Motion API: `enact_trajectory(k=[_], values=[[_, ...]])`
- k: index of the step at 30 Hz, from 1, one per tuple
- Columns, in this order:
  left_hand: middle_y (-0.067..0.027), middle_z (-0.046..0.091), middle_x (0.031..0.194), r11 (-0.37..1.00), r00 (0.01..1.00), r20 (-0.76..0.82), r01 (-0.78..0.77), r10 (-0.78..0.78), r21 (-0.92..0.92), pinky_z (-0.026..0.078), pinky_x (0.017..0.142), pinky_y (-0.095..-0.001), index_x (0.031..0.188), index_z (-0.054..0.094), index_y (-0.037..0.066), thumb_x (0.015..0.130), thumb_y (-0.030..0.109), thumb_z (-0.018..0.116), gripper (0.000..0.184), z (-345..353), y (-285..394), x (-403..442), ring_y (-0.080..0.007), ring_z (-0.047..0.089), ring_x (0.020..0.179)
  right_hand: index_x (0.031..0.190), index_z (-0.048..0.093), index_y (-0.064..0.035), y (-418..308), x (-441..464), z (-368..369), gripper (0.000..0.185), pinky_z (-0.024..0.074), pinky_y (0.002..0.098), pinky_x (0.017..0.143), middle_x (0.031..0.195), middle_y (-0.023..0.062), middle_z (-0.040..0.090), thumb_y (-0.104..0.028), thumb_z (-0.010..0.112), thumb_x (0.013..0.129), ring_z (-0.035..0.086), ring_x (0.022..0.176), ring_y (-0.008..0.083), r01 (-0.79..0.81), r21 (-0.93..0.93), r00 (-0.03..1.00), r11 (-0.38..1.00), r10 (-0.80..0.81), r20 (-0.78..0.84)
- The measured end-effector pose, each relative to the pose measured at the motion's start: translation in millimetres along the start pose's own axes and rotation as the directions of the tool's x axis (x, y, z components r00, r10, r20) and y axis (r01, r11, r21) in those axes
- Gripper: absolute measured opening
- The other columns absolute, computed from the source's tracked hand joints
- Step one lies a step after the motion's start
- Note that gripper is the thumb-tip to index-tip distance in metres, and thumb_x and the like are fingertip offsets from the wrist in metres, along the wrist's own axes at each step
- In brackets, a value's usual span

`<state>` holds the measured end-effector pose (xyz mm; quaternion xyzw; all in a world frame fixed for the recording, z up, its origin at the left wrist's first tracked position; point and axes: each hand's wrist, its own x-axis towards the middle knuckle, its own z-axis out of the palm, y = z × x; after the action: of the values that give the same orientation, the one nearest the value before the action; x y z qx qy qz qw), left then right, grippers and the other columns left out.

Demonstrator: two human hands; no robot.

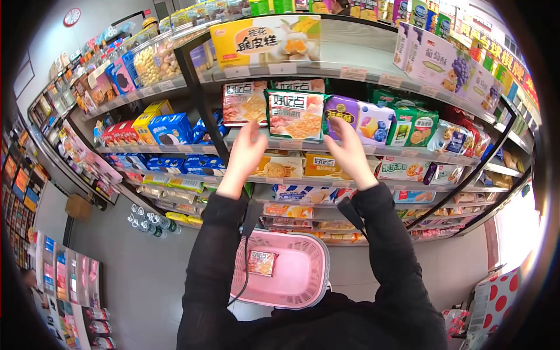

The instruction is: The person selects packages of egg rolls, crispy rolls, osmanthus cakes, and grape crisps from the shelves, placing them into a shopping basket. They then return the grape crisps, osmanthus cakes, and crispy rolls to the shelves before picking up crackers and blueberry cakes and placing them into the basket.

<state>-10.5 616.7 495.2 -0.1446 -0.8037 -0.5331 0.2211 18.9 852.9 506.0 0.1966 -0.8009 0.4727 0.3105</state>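
A green-edged biscuit packet stands upright at the front of the shelf, between my two hands. My left hand is open, fingers pointing up, just below a red-and-white biscuit packet and left of the green-edged one. In front of a purple box with blueberries on it, my right hand is also open, its fingers stretched out. Neither hand holds anything; whether the fingertips touch the packages I cannot tell. Below my arms is a pink basket with a small biscuit packet lying in it.
The shelf unit carries several tiers of packaged snacks, with a yellow box on the tier above. A dark upright post stands left of my left hand. Water bottles stand on the grey floor at left.
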Motion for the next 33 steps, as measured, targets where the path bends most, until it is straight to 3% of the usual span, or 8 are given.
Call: enact_trajectory(k=[5, 10, 17, 24, 27, 30, 31, 33], values=[[-0.0147, 0.06, 0.078, 0.995, 0.992, 0.104, 0.078, -0.071, -0.062, 0.044, 0.064, -0.0289, 0.088, 0.051, -0.005, 0.071, 0.011, 0.053, 0.023, 44, 2, 45, -0.0199, 0.058, 0.073, 0.114, 0.039, 0.0063, 16, 18, 19, 0.049, 0.0387, 0.0354, 0.085, 0.105, 0.0222, 0.049, -0.011, 0.058, 0.072, 0.048, 0.099, 0.0332, -0.044, -0.194, 0.999, 0.98, 0.046, 0.001], [-0.0079, 0.057, 0.082, 0.98, 0.995, 0.058, 0.09, -0.081, -0.18, 0.044, 0.066, -0.0263, 0.096, 0.048, -0.003, 0.071, 0.009, 0.053, 0.028, 50, 1, 43, -0.0142, 0.055, 0.073, 0.11, 0.041, 0.0087, 4, 18, 23, 0.048, 0.0383, 0.0403, 0.082, 0.098, 0.0254, 0.048, -0.01, 0.058, 0.069, 0.047, 0.094, 0.0389, -0.009, -0.158, 1.0, 0.987, 0.01, 0.009], [-0.0097, 0.051, 0.106, 0.934, 0.953, -0.157, -0.288, 0.259, -0.209, 0.037, 0.085, -0.0255, 0.12, 0.037, -0.002, 0.074, 0.004, 0.049, 0.048, 2, 47, -18, -0.013, 0.048, 0.096, 0.114, 0.037, 0.0064, -39, -9, 25, 0.051, 0.0352, 0.0369, 0.089, 0.112, 0.0229, 0.042, -0.009, 0.059, 0.071, 0.042, 0.104, 0.0369, 0.191, -0.047, 0.979, 0.981, -0.193, -0.058], [-0.0089, 0.049, 0.107, 0.972, 0.987, -0.054, 0.138, -0.151, -0.189, 0.038, 0.083, -0.0268, 0.124, 0.033, -0.004, 0.075, 0.0, 0.047, 0.051, -51, -5, -157, -0.0149, 0.049, 0.096, 0.118, 0.035, 0.0054, -46, -125, 64, 0.056, 0.0346, 0.0382, 0.09, 0.118, 0.0237, 0.037, -0.012, 0.06, 0.071, 0.039, 0.108, 0.0377, 0.024, 0.105, 0.931, 0.994, -0.061, 0.36], [-0.009, 0.055, 0.093, 0.911, 0.912, 0.021, 0.408, -0.41, 0.062, 0.043, 0.068, -0.0258, 0.118, 0.041, -0.003, 0.073, 0.003, 0.05, 0.046, -58, -76, -227, -0.0141, 0.053, 0.078, 0.119, 0.035, 0.0043, -20, -203, 100, 0.059, 0.0338, 0.0378, 0.091, 0.117, 0.0234, 0.041, -0.016, 0.061, 0.071, 0.041, 0.109, 0.0337, -0.461, 0.146, 0.665, 0.876, 0.232, 0.71], [-0.0111, 0.057, 0.075, 0.706, 0.714, 0.078, 0.661, -0.696, 0.255, 0.044, 0.059, -0.0291, 0.109, 0.048, -0.001, 0.07, 0.01, 0.053, 0.041, -43, -136, -307, -0.0188, 0.056, 0.067, 0.115, 0.041, 0.0038, 13, -300, 145, 0.053, 0.0379, 0.0326, 0.087, 0.111, 0.0186, 0.048, -0.015, 0.061, 0.07, 0.048, 0.103, 0.0235, -0.915, 0.129, 0.275, 0.382, 0.357, 0.893], [-0.012, 0.057, 0.071, 0.651, 0.66, 0.082, 0.699, -0.746, 0.296, 0.044, 0.058, -0.031, 0.105, 0.05, 0.0, 0.069, 0.012, 0.054, 0.038, -35, -157, -333, -0.0215, 0.057, 0.064, 0.113, 0.043, 0.0039, 20, -332, 159, 0.05, 0.0396, 0.0306, 0.084, 0.108, 0.0168, 0.051, -0.013, 0.06, 0.07, 0.051, 0.099, 0.0205, -0.981, 0.128, 0.175, 0.146, 0.385, 0.906], [-0.0146, 0.058, 0.069, 0.5, 0.476, 0.154, 0.804, -0.866, 0.321, 0.045, 0.059, -0.0354, 0.098, 0.052, -0.002, 0.068, 0.014, 0.055, 0.034, -24, -190, -374, -0.0265, 0.058, 0.065, 0.11, 0.045, 0.0044, 47, -378, 183, 0.046, 0.0408, 0.0295, 0.081, 0.105, 0.0155, 0.053, -0.012, 0.06, 0.07, 0.052, 0.096, 0.0194, -0.993, 0.0, 0.049, 0.114, 0.425, 0.904]])
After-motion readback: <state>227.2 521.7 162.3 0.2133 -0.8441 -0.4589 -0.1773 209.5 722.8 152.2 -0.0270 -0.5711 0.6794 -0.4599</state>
